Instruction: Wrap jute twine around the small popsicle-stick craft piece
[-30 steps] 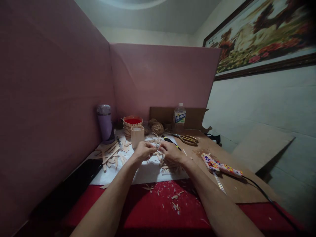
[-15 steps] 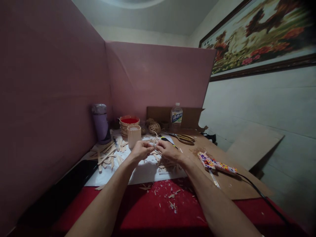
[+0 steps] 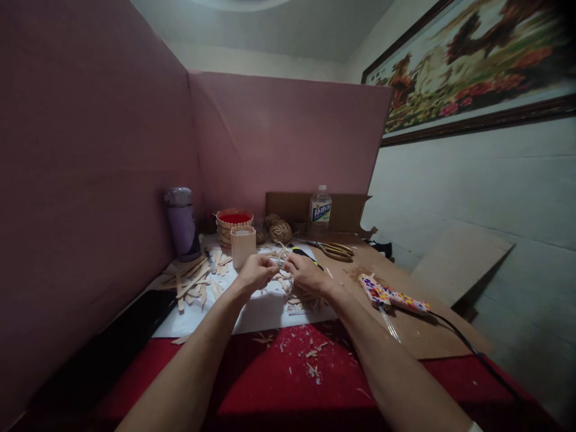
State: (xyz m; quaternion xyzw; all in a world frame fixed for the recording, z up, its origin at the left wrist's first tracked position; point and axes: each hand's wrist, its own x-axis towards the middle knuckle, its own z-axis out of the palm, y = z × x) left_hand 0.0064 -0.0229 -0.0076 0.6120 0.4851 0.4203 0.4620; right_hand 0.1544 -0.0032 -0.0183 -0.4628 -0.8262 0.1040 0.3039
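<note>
My left hand [image 3: 254, 273] and my right hand [image 3: 306, 273] are close together above a white sheet [image 3: 265, 312], both pinched on a thin pale strand of twine [image 3: 282, 259] that loops between the fingertips. Under the right hand lies a small heap of stick pieces [image 3: 302, 298]. A small cup made of wooden sticks [image 3: 243, 245] stands just beyond the left hand. A ball of twine [image 3: 280, 231] sits further back.
Loose wooden sticks [image 3: 193, 279] lie at left by a purple bottle [image 3: 180, 222]. A red-filled stick basket [image 3: 234, 223], water bottle [image 3: 320, 210], scissors [image 3: 335, 249] and flowered glue gun [image 3: 391, 297] with cord stand around. Pink boards wall the left and back. Chips litter the red cloth [image 3: 310, 366].
Both hands stay pinched together on the twine, working it slightly. The view has drifted a little, so everything sits slightly left and higher.
</note>
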